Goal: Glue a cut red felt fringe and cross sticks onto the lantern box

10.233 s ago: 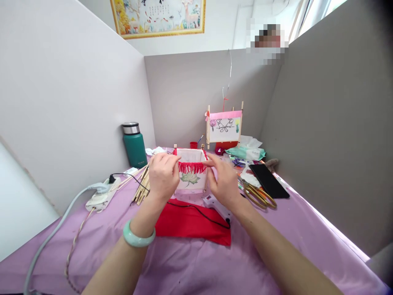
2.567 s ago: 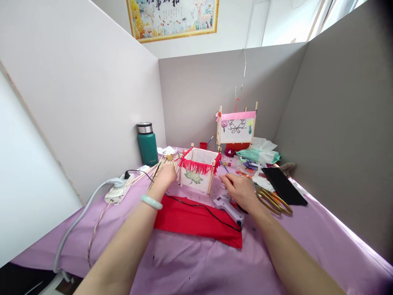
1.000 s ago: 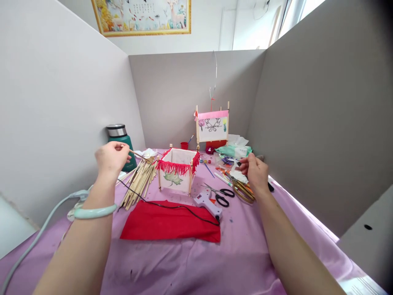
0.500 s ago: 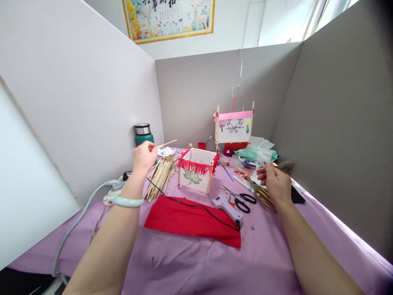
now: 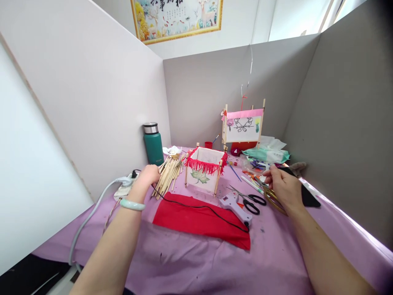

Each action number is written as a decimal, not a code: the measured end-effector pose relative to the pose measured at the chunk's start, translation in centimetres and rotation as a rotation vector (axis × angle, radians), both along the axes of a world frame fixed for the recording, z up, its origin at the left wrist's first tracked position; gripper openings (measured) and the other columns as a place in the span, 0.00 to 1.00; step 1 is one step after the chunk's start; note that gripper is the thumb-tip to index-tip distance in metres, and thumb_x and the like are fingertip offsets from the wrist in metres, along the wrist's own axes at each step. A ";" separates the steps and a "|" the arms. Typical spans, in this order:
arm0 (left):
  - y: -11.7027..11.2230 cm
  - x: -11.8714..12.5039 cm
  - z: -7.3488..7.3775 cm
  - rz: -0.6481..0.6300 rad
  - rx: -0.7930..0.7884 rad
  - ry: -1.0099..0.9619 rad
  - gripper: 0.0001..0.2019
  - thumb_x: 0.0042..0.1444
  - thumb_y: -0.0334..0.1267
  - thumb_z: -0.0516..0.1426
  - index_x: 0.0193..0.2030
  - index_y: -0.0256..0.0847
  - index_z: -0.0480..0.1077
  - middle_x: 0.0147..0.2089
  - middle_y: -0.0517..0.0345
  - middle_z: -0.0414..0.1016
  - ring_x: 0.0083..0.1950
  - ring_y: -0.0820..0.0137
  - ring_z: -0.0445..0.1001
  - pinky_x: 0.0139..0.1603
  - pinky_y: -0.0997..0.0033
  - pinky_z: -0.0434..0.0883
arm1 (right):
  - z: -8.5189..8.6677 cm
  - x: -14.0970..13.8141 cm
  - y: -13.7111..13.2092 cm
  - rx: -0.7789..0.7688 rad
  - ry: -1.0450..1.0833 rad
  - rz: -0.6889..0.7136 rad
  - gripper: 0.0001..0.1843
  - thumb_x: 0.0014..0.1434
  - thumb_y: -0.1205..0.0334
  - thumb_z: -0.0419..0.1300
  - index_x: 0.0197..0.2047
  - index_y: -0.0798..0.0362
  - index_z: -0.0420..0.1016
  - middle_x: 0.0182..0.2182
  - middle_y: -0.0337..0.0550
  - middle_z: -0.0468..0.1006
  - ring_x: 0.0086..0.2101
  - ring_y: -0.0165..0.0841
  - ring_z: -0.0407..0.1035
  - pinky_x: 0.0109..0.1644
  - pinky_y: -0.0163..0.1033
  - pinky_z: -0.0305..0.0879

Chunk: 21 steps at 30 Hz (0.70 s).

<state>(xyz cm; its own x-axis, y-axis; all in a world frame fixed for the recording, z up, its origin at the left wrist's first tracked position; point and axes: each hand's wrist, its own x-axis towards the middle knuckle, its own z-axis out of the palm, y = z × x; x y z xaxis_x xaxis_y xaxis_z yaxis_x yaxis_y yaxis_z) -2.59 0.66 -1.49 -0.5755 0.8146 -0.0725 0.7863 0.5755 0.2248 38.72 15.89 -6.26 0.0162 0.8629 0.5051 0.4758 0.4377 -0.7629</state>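
Note:
My left hand point(image 5: 149, 175) is closed at the left side of a loose pile of thin wooden sticks point(image 5: 168, 174); its fingertips are hidden, so what it grips does not show. My right hand point(image 5: 281, 184) hovers over gold-handled scissors point(image 5: 274, 200), fingers loosely curled and nothing visible in them. Between the hands stands a small stick-framed lantern point(image 5: 202, 176) with white panels, a leaf drawing and red fringe. In front of it lies a red cloth point(image 5: 196, 219), with a lilac glue gun point(image 5: 236, 208) on its right part. Black-handled scissors point(image 5: 251, 200) lie beside the gun.
A green bottle point(image 5: 153, 147) stands behind the sticks, and a power strip point(image 5: 124, 189) lies at left. Farther back are a second lantern point(image 5: 244, 128), a red cup point(image 5: 208, 145) and a wipes pack point(image 5: 267, 155). Grey partitions point(image 5: 221, 90) enclose the table.
My left hand has come down with a wooden stick from above the pile to its left side. My right hand stays over the scissors. The view has shifted slightly.

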 end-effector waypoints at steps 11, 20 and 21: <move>-2.8 -0.6 -0.4 -0.014 -0.126 -0.296 0.05 0.44 0.36 0.58 0.22 0.38 0.68 0.19 0.48 0.74 0.22 0.60 0.74 0.23 0.69 0.69 | 0.2 -0.5 -0.9 0.005 -0.054 0.008 0.29 0.60 0.38 0.47 0.30 0.53 0.77 0.23 0.45 0.77 0.22 0.32 0.68 0.29 0.38 0.61; -0.6 1.8 -1.3 -0.102 0.042 0.024 0.12 0.40 0.36 0.60 0.13 0.40 0.63 0.20 0.50 0.72 0.36 0.59 0.75 0.40 0.70 0.68 | 0.1 -1.2 -1.3 0.026 -0.203 -0.005 0.29 0.61 0.40 0.45 0.30 0.52 0.78 0.23 0.43 0.77 0.24 0.33 0.70 0.29 0.36 0.59; -0.5 1.8 -1.4 -0.093 0.063 0.007 0.11 0.41 0.35 0.60 0.13 0.40 0.64 0.19 0.51 0.72 0.35 0.60 0.75 0.39 0.71 0.68 | 0.1 -1.2 -1.4 0.030 -0.215 -0.009 0.29 0.61 0.41 0.45 0.30 0.52 0.78 0.22 0.43 0.77 0.24 0.33 0.70 0.29 0.36 0.59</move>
